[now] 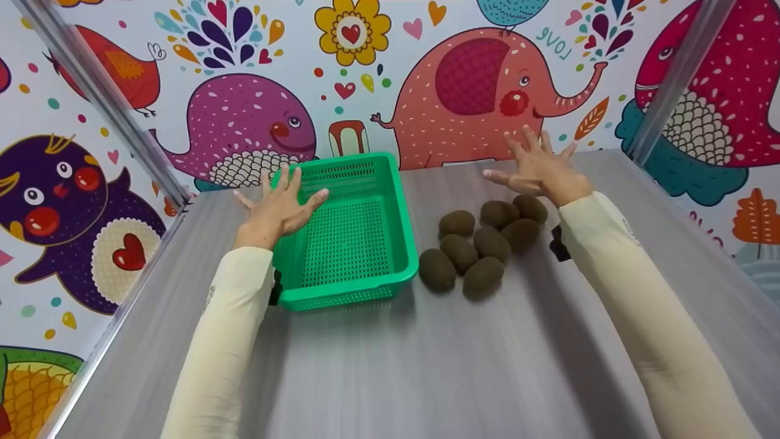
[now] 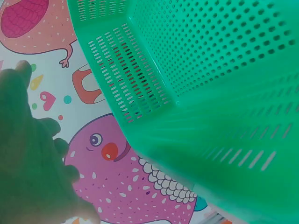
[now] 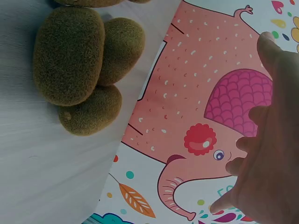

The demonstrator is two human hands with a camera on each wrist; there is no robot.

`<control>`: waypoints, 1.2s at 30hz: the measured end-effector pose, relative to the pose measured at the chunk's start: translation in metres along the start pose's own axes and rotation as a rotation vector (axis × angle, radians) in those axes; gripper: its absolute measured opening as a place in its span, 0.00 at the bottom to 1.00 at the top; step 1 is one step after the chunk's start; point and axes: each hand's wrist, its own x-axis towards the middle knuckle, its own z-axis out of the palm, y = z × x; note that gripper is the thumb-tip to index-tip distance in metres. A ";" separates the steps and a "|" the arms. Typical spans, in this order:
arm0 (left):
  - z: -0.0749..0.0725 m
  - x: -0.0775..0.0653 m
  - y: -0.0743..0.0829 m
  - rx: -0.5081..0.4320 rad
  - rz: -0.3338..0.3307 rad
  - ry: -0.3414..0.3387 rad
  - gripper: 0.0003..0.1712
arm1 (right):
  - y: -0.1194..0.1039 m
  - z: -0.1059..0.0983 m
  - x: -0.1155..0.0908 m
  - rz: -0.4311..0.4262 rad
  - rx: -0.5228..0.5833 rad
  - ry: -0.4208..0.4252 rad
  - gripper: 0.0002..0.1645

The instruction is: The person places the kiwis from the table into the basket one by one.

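Observation:
In the head view my left hand (image 1: pixel 275 210) is raised with fingers spread, overlapping the left rim of a green perforated plastic basket (image 1: pixel 402 225). Nothing is in its grasp. The basket holds nothing and sits on the table. Several brown fuzzy kiwis (image 1: pixel 458 252) lie in a loose cluster on the table, right of the basket. My right hand (image 1: pixel 542 167), fingers splayed, hovers beyond the cluster's far right side and holds nothing. In the right wrist view some kiwis (image 3: pixel 69 56) appear close by, apart from that hand. The left wrist view shows the basket wall (image 2: pixel 126 70) beside the left hand (image 2: pixel 32 154).
The grey wood-grain table (image 1: pixel 365 372) meets a wall panel (image 1: pixel 359 79) printed with cartoon animals at the back. Metal posts (image 1: pixel 109 103) stand at the left and right corners. Black devices (image 1: pixel 559 244) are strapped under both wrists.

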 end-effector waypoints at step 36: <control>0.036 -0.053 -0.075 -0.385 -0.018 0.129 0.50 | 0.059 0.047 -0.016 0.005 0.498 0.053 0.66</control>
